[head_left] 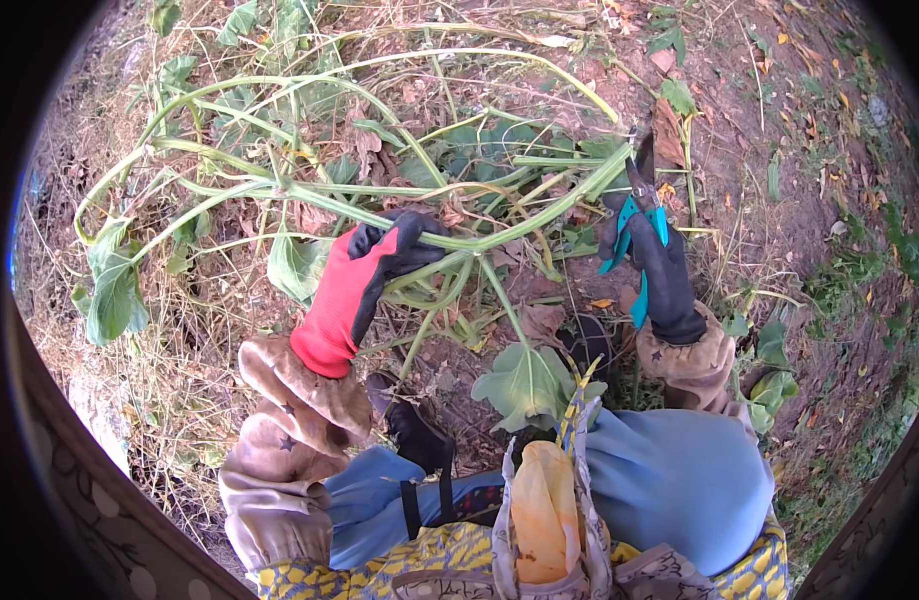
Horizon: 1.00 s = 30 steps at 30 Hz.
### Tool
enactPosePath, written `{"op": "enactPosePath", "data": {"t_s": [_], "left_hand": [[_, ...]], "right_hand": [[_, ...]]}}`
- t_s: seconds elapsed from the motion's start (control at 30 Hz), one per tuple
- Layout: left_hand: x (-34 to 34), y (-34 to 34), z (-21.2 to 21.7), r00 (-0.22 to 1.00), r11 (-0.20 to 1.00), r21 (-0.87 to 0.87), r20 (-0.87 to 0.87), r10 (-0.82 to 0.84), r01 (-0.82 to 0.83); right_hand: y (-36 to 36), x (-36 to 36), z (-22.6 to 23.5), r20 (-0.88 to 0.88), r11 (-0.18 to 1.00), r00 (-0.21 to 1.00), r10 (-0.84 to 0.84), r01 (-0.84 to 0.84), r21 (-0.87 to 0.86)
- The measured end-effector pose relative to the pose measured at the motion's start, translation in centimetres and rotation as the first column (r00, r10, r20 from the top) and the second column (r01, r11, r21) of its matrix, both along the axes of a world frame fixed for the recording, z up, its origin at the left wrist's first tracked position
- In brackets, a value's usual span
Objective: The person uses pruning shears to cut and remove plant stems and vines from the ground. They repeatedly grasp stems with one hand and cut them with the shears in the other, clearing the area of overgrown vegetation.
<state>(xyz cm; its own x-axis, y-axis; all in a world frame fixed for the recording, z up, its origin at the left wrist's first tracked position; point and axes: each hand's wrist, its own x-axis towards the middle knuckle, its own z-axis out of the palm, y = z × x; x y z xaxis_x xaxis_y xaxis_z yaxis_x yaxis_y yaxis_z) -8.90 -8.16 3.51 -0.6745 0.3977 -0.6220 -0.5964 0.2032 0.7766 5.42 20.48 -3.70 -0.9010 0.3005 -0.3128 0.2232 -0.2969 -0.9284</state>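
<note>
My left hand point(365, 275), in a red glove with a black palm, is closed around a thick green vine stem point(525, 230). This stem slants up to the right and ends near the shears. Long leafless side stalks arch from it to the left. In my right hand point(663, 275), in a dark glove, is a pair of pruning shears point(644, 205) with teal handles. The dark blades point up, beside the stem's pale end; whether they touch it I cannot tell. A broad green leaf point(525, 385) hangs below the stem, close to my knees.
Dry grass and straw point(195, 370) cover the ground on the left, bare brown soil point(750, 200) with fallen leaves on the right. More vines and wilted leaves point(490, 140) tangle beyond my hands. Below them is a dark shoe point(415, 430), with a yellow-orange object point(545, 510) at my lap.
</note>
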Motion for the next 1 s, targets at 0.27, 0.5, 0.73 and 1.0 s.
{"op": "enactPosePath", "data": {"t_s": [0.27, 0.5, 0.73, 1.0], "left_hand": [[0.5, -1.3, -0.1, 0.996, 0.995, -0.013, -0.004, -0.094, 0.094], [1.3, -2.0, -1.6, 0.997, 0.998, 0.039, 0.057, 0.054, -0.056], [1.1, 0.0, -1.3, 0.994, 0.99, 0.093, 0.002, 0.11, -0.11], [1.4, 0.4, -1.1, 0.997, 0.99, 0.119, -0.005, 0.078, -0.077]], "right_hand": [[0.1, -0.7, 0.5, -0.067, 0.993, 0.995, 0.076, -0.081, -0.09], [3.3, 0.1, 0.5, 0.013, 0.957, 0.981, -0.195, 0.193, -0.215], [1.3, 1.8, 0.9, 0.13, 0.937, 0.94, 0.314, -0.329, 0.115], [-2.4, 0.5, -0.2, 0.072, 0.817, 0.826, 0.559, -0.564, 0.119]]}}
